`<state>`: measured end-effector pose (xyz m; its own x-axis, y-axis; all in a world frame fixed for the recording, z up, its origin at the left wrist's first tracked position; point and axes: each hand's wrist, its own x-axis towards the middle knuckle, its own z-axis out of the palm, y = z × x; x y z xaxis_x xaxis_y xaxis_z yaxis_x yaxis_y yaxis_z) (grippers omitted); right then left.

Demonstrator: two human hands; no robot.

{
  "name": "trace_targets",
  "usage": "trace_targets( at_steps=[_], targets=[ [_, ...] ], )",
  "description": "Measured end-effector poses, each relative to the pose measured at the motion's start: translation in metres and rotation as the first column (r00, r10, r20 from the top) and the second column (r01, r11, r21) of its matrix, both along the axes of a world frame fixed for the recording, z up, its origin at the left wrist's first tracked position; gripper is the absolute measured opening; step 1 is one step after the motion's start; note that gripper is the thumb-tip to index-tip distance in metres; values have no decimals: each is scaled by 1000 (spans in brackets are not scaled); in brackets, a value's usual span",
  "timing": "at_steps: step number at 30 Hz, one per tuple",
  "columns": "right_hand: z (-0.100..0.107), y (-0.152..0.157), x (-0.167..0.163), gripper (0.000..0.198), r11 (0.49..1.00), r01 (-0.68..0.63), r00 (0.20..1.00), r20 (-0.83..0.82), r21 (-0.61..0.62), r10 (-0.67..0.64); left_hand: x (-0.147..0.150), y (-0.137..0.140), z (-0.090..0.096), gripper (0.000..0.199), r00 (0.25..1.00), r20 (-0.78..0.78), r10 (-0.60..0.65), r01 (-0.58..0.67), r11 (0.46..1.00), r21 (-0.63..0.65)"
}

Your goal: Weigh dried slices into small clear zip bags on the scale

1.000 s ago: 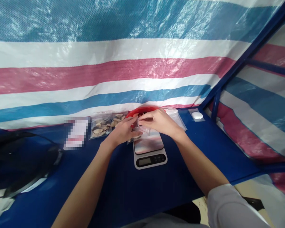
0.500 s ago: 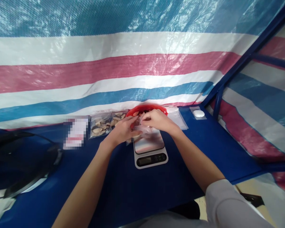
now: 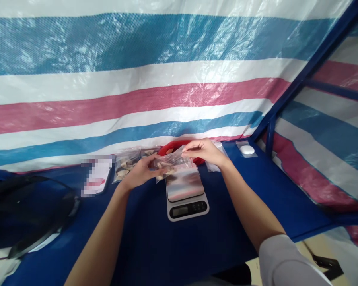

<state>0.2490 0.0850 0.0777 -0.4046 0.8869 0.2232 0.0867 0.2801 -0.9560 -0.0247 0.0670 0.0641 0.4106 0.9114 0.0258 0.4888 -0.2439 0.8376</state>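
The blue table (image 3: 155, 242) runs back to a striped plastic sheet (image 3: 167, 91), which rises like a wall close behind the work and bounds reaching at the far side. The front edge slants away at the lower right, beside the person's grey sleeve (image 3: 277, 258). Open tabletop stretches from the scale (image 3: 187, 192) toward the person, and more lies right of the right forearm as far as the blue frame post (image 3: 269, 139).

Both hands hold a clear bag (image 3: 176, 161) above the back part of the scale, in front of the red bowl (image 3: 197, 161). The left hand (image 3: 141, 172) grips the bag's left side between thumb and fingers; the right hand (image 3: 205, 151) pinches its upper right corner between thumb and fingertips. Pale pieces seem to show low in the bag, though creases and glare make that hard to judge.

Filled bags (image 3: 127, 163) stand left of the bowl, just behind the left hand, crowding that side. Farther left are a blurred-out phone-like thing (image 3: 97, 174) and a big black object (image 3: 26, 214). Flat plastic bags (image 3: 213, 166) lie under and behind the right wrist; a white rounded thing (image 3: 247, 149) sits near the far right corner.
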Motion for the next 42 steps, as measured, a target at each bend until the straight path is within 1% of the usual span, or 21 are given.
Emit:
trace_targets(
  at_steps=[2, 4, 7, 9, 11, 14, 18, 23, 26, 29, 32, 37, 42],
  targets=[
    [-3, 5, 0, 30, 999, 26, 999, -36, -33, -27, 0, 2, 0, 58, 997, 66, 51, -51, 999, -7],
    [-5, 11, 0, 33, 994, 59, 993, -94, -91, -67, 1, 4, 6, 61, 992, 65, 108, -110, 994, 26],
    [-4, 22, 0, 38, 978, 104, 973, -184, -179, -137, 5, 10, 22, 62, 978, -52, 203, -196, 974, 113],
    [-3, 28, -1, 40, 969, 123, 963, -212, -214, -169, 9, 15, 33, 62, 959, -144, 243, -219, 962, 160],
    [-3, 34, -1, 40, 959, 143, 956, -217, -245, -198, 13, 20, 42, 60, 946, -212, 244, -201, 958, 204],
    [-8, 40, 3, 39, 944, 168, 945, -226, -285, -237, 19, 27, 51, 55, 936, -277, 216, -134, 949, 286],
    [-15, 47, 12, 37, 939, 175, 930, -263, -297, -257, 26, 34, 56, 53, 921, -345, 183, -52, 933, 355],
    [-23, 55, 15, 30, 925, 194, 935, -225, -327, -275, 35, 43, 57, 50, 902, -403, 153, 18, 921, 390],
    [-27, 58, 14, 28, 928, 191, 941, -208, -321, -266, 38, 49, 53, 51, 903, -402, 150, 31, 912, 409],
    [-31, 60, 15, 23, 931, 188, 943, -208, -313, -260, 38, 57, 48, 54, 915, -367, 168, 7, 903, 430],
    [-34, 62, 17, 18, 935, 185, 947, -199, -303, -252, 35, 63, 47, 60, 917, -357, 177, -10, 905, 425],
    [-39, 63, 16, 14, 961, 192, 965, -139, -200, -222, 36, 69, 54, 64, 907, -389, 164, 13, 911, 413],
    [-43, 64, 12, 15, 956, 279, 960, -11, -86, -281, 41, 75, 61, 62, 889, -436, 143, 50, 915, 401]
  ],
)
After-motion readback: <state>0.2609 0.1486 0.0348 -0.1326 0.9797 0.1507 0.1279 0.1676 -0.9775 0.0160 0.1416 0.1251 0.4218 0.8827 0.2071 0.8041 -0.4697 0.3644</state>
